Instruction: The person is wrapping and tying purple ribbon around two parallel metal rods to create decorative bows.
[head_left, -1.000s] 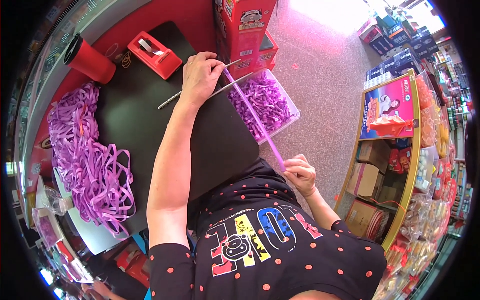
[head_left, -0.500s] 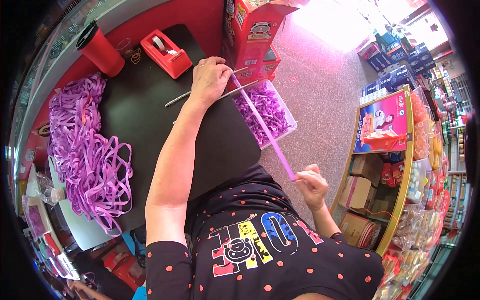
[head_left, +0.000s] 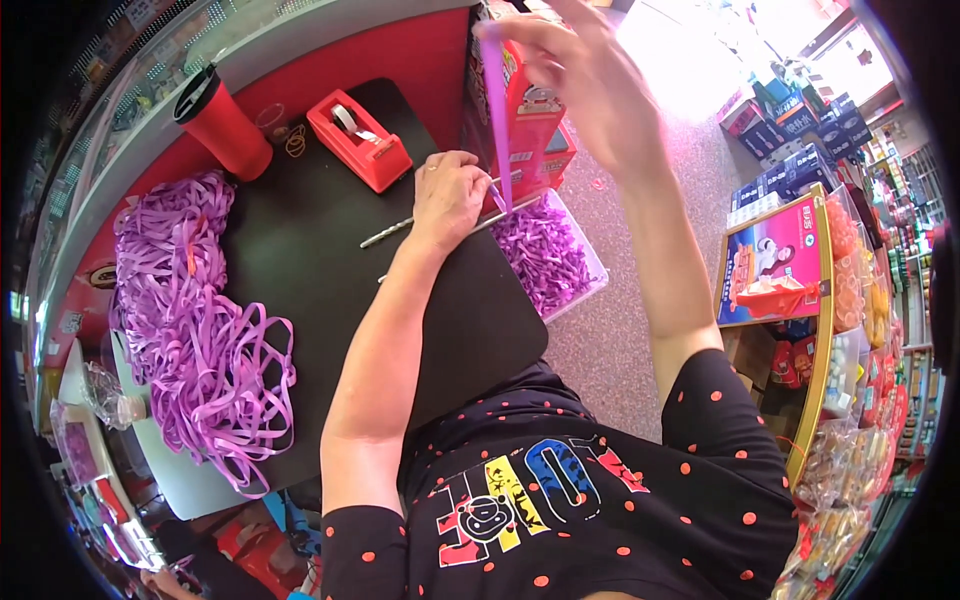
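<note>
Purple ribbon strip (head_left: pixel 497 120) runs near-vertical in the head view, stretched between the two hands. Right hand (head_left: pixel 585 85) is raised high near the top of the picture, blurred, its fingers closed on the upper end of the strip. Left hand (head_left: pixel 450 195) rests on the black worktop (head_left: pixel 300 260) at its far right edge, fingers curled shut and pinning the lower end of the strip against a thin metal rod (head_left: pixel 395 232) that lies slantwise across the surface and passes under the hand.

Just right of the left hand stands a clear plastic tray (head_left: pixel 585 262) filled with short purple curled pieces (head_left: pixel 540 255) (the tray sits beside the worktop's edge, lower than its surface as far as can be judged). A large loose heap of purple ribbon (head_left: pixel 200 320) covers the left part of the worktop, well apart from both hands. A red tape dispenser (head_left: pixel 358 140) stands beyond the left hand, and a red cup with a dark lid (head_left: pixel 222 125) stands further left, near some rubber bands (head_left: pixel 293 140). A red carton (head_left: pixel 525 130) stands behind the strip. Shelves of packaged goods (head_left: pixel 850 300) occupy the right side of the floor.
</note>
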